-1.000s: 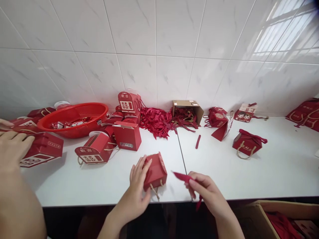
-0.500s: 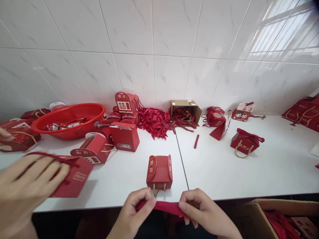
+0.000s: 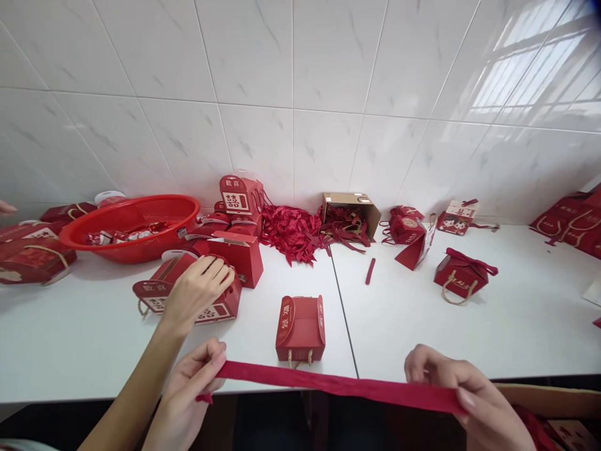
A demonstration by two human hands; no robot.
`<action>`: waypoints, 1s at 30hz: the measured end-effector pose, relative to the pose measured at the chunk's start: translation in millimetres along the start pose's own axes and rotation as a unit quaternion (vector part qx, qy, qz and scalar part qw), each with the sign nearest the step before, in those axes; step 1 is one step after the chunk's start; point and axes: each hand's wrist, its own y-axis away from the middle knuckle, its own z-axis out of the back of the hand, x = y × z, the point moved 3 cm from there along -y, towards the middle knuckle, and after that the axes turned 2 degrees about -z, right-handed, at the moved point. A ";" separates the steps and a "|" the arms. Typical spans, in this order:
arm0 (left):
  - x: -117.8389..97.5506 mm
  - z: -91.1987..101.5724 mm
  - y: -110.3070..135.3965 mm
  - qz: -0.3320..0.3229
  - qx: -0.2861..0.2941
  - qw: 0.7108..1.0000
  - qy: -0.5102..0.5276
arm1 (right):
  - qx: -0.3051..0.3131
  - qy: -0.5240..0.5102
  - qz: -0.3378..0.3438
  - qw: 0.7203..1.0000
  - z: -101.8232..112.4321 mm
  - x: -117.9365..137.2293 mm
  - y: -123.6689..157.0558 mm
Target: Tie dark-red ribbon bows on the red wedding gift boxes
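A long red ribbon (image 3: pixel 328 383) is stretched flat between my two hands at the table's front edge. My left hand (image 3: pixel 190 388) pinches its left end and my right hand (image 3: pixel 457 391) pinches its right end. Just behind the ribbon a small red gift box (image 3: pixel 300 326) with cord handles stands on the white table (image 3: pixel 413 326), touched by neither hand. Another person's hand (image 3: pixel 197 289) reaches in from the lower left and rests on a red gift box (image 3: pixel 220 305) lying beside other boxes.
A red plastic basket (image 3: pixel 134 222) with wrapped sweets sits at the back left. A heap of red ribbons (image 3: pixel 293 228) and a tipped cardboard box (image 3: pixel 352 210) lie by the wall. A ribbon-tied box (image 3: pixel 462 279) stands right. An open carton (image 3: pixel 554 419) is below the table's edge.
My hands have drawn apart, pulling the ribbon out to full length. The other person's hand moved from the far left inward and set a red box down by the other boxes.
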 end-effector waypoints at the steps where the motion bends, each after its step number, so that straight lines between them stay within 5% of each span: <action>1: 1.3 6.3 -18.9 -0.016 0.050 0.999 -0.014 | -0.034 -0.028 0.038 0.998 3.4 2.3 -0.8; 5: 2.6 46.4 -54.3 -0.079 0.133 0.985 -0.069 | -0.234 -0.189 0.167 0.939 16.9 5.5 0.2; 8: 0.9 66.3 -27.1 -0.027 0.052 0.997 -0.058 | -0.342 -0.294 0.222 0.864 19.0 8.3 2.0; 10: 1.6 55.1 13.7 0.048 0.025 0.999 0.004 | -0.371 -0.308 0.215 0.849 16.5 11.8 -0.2; 14: 2.6 -1.6 95.0 0.065 0.077 0.994 0.043 | -0.366 -0.278 0.181 0.870 13.6 15.8 -9.6; 17: 3.5 -27.2 116.3 0.044 0.159 0.986 0.031 | -0.373 -0.280 0.175 0.867 19.0 11.3 -16.7; 23: -1.4 -41.0 91.8 0.019 0.088 0.996 -0.026 | -0.350 -0.130 0.077 0.924 12.9 -8.6 -36.3; 27: -14.1 -76.5 72.7 -0.045 0.084 0.993 -0.067 | -0.207 -0.024 -0.049 0.977 -21.2 -29.2 -55.3; 30: -22.7 -102.3 57.7 -0.091 0.107 0.984 -0.108 | -0.119 0.044 -0.103 0.987 -44.8 -40.5 -65.9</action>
